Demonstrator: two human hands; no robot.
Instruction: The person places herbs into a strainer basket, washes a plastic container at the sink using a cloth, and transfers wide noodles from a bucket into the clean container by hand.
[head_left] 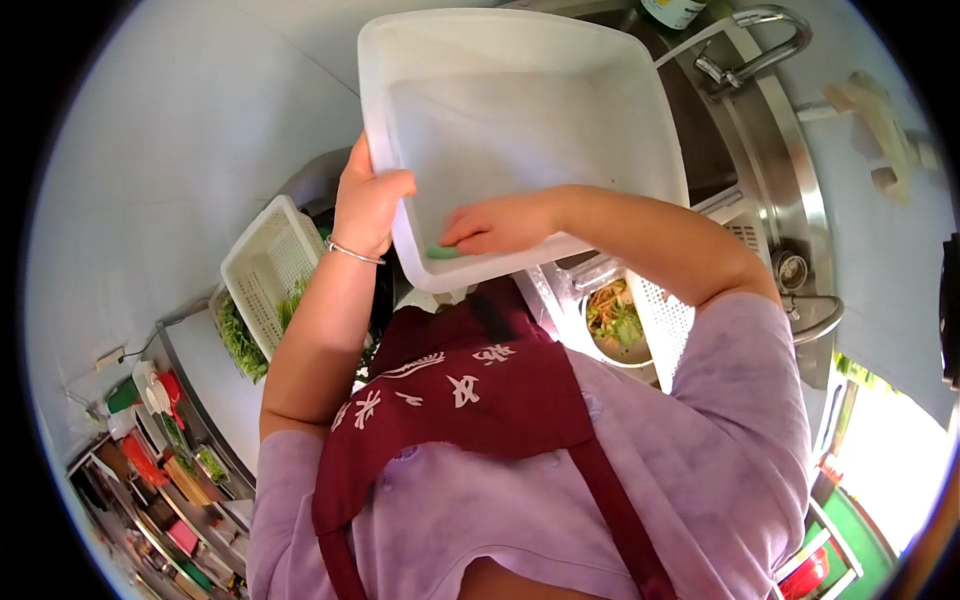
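A large white plastic tub [520, 120] is tilted up in front of me, its open inside facing me. My left hand [372, 195] grips its left rim, thumb over the edge and the other fingers hidden behind the wall. Inside the tub, near its lower left corner, my right hand [500, 222] presses down with bent fingers on a green scouring pad [441, 251]. Only one end of the pad shows past the fingertips.
Behind the tub is a steel sink [775, 160] with a curved faucet [770, 45]. Below right stand a bowl of vegetable scraps [617, 322] and a white perforated basket [662, 320]. Another white basket [262, 265] with leafy greens [238, 335] sits at left. Shelves [150, 500] hold kitchen goods.
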